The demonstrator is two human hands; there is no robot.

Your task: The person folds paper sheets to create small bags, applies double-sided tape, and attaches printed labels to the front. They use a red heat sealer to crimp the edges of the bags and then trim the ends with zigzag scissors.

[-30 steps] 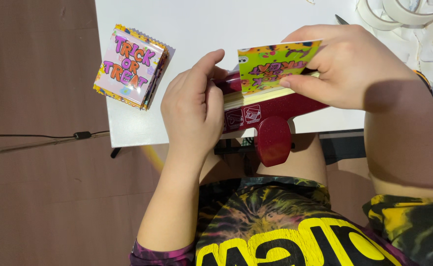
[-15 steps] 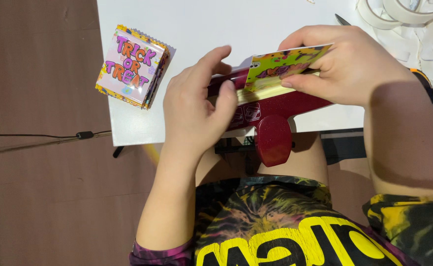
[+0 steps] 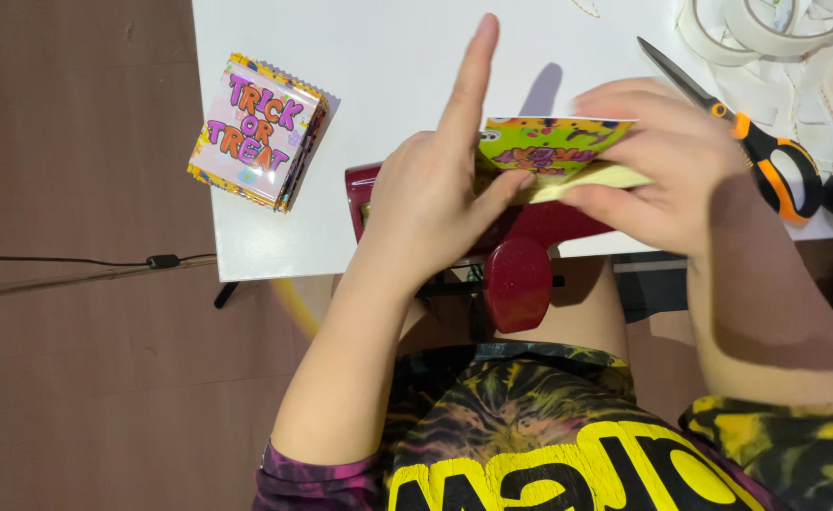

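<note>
I am sitting at a white table (image 3: 360, 85) that is catching bright overhead light. Brown wood-look flooring (image 3: 76, 378) is stretching off to my left, a black cable (image 3: 85, 265) trailing across it.

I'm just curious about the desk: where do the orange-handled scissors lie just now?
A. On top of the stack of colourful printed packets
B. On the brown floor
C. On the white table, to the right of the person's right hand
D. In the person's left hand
C: the orange-handled scissors lie flat on the white table beside the right hand, held by neither hand.
</note>
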